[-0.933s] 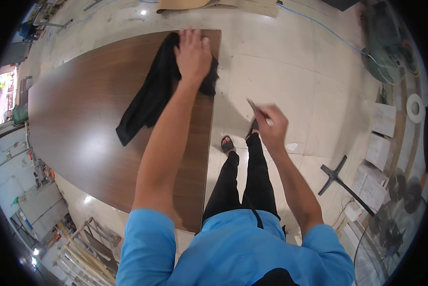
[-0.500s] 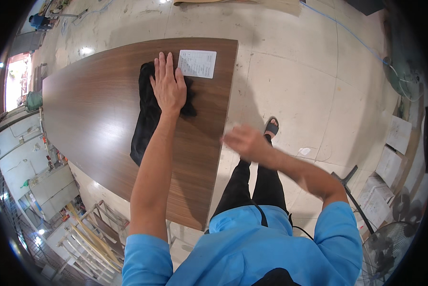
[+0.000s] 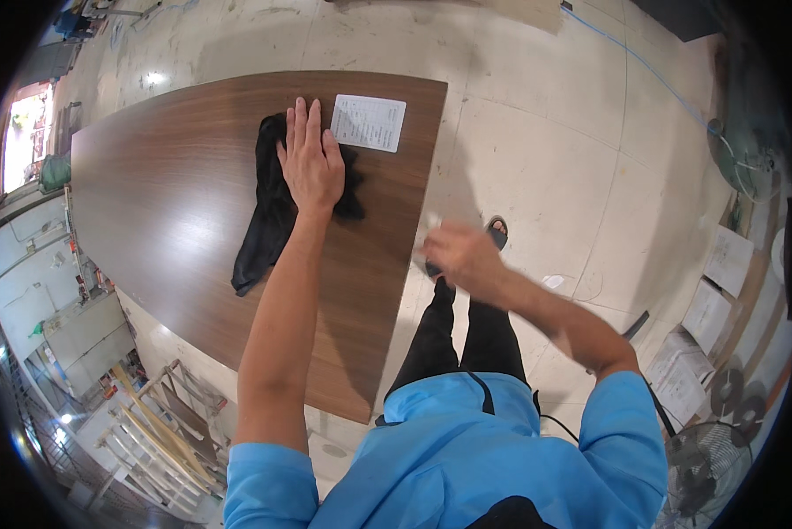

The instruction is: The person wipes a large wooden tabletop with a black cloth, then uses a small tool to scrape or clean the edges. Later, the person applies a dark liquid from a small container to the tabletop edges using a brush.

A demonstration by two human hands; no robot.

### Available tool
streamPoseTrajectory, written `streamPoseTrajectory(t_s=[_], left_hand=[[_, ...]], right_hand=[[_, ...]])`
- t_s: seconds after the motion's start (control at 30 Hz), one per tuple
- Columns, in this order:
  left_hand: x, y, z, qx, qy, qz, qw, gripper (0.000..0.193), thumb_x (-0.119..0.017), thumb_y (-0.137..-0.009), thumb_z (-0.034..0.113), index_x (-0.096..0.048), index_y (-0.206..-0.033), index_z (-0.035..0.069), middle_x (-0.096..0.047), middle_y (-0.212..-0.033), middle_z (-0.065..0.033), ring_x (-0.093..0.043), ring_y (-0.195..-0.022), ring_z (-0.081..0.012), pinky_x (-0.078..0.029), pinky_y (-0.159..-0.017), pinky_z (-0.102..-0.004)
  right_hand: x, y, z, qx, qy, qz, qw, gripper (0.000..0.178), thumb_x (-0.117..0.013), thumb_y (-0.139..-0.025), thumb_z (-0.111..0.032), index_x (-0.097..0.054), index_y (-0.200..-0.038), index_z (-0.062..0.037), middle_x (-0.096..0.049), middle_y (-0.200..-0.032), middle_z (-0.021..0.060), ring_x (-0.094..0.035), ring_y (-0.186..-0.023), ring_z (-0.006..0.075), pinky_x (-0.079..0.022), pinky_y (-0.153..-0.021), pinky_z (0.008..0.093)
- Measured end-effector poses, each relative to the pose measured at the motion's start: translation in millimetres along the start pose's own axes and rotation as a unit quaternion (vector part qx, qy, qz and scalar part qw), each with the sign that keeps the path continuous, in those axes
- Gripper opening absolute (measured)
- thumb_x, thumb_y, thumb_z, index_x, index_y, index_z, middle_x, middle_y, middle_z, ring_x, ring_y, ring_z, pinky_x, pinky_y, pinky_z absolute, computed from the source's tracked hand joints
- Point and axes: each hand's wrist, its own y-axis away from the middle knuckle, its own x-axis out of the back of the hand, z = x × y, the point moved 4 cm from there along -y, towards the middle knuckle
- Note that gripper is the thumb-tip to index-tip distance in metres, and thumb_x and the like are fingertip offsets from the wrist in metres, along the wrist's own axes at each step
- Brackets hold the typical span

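Observation:
My left hand (image 3: 311, 167) lies flat, fingers stretched forward, on a crumpled black cloth (image 3: 268, 212). The cloth rests on a brown wood-grain tabletop (image 3: 184, 159), one end showing past each side of my hand. Just beyond my fingers and to the right is a white printed sheet (image 3: 369, 122), flat on the same top. My right hand (image 3: 460, 253) hangs in the air off the table's right edge, touching neither the table nor the cloth. Motion smears its fingers, so whether they are closed is unclear.
Tiled floor (image 3: 537, 132) runs along the table's right side, with a blue cable (image 3: 652, 75) across it. White papers or boxes (image 3: 707, 313) line the right wall near a fan (image 3: 709, 467). Wooden frames (image 3: 162, 441) stand at the lower left.
My right hand has moved slightly to the right, away from the table edge. The near end of the black cloth has shifted a little left. My left hand stays on it.

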Motion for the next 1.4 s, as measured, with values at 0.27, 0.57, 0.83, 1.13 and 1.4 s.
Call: streamPoseTrajectory(t_s=[0.27, 0.57, 0.83, 1.13, 1.4], left_hand=[[2.7, -0.1, 1.5, 0.009, -0.002, -0.006, 1.0, 0.052, -0.045, -0.107, 0.026, -0.045, -0.158, 0.018, -0.037, -0.169, -0.0063, -0.031, -0.157, -0.0283, -0.026, -0.122, -0.0628], [5.7, -0.6, 2.4, 0.015, -0.009, -0.02, 1.0, 0.053, -0.046, -0.106, 0.024, -0.046, -0.158, 0.017, -0.038, -0.169, -0.0066, -0.031, -0.157, -0.0299, -0.027, -0.121, -0.0636], [4.9, 1.4, 0.6, -0.001, -0.02, -0.019, 1.0, 0.053, -0.042, -0.107, 0.026, -0.045, -0.159, 0.017, -0.037, -0.169, -0.0074, -0.031, -0.157, -0.0313, -0.025, -0.121, -0.0661], [8.6, -1.0, 3.9, 0.024, -0.021, -0.037, 0.999, 0.054, -0.041, -0.107, 0.028, -0.045, -0.159, 0.016, -0.036, -0.169, -0.0075, -0.031, -0.157, -0.0318, -0.026, -0.121, -0.065], [10.6, 5.4, 4.4, 0.004, 0.023, -0.024, 0.999, 0.055, -0.047, -0.104, 0.027, -0.046, -0.158, 0.013, -0.039, -0.167, -0.0122, -0.034, -0.155, -0.0342, -0.03, -0.119, -0.0618]], right_hand=[[-1.3, -34.6, 98.8, -0.148, -0.071, 0.064, 0.984, 0.015, -0.069, -0.084, -0.004, -0.077, -0.097, -0.005, -0.07, -0.091, 0.011, -0.069, -0.085, 0.0315, -0.055, -0.073, 0.0414], [56.6, -74.3, 203.4, -0.415, -0.222, 0.221, 0.854, 0.019, -0.079, -0.089, -0.009, -0.079, -0.107, -0.0025, -0.077, -0.091, 0.0067, -0.068, -0.077, 0.013, -0.054, -0.07, 0.0292], [0.6, -52.1, 215.6, -0.488, -0.43, 0.189, 0.735, 0.017, -0.077, -0.092, -0.005, -0.076, -0.108, 0.0019, -0.072, -0.087, 0.0025, -0.058, -0.071, 0.0081, -0.046, -0.061, 0.0251], [23.4, -78.4, 229.2, -0.47, -0.409, 0.005, 0.782, 0.016, -0.077, -0.091, -0.006, -0.076, -0.106, 0.0003, -0.072, -0.088, 0.0027, -0.062, -0.076, 0.0086, -0.049, -0.068, 0.0257], [-3.4, -67.9, 271.3, -0.428, -0.399, -0.061, 0.809, 0.013, -0.078, -0.087, -0.009, -0.078, -0.098, -0.0017, -0.073, -0.083, 0.0051, -0.066, -0.075, 0.0154, -0.052, -0.067, 0.0322]])
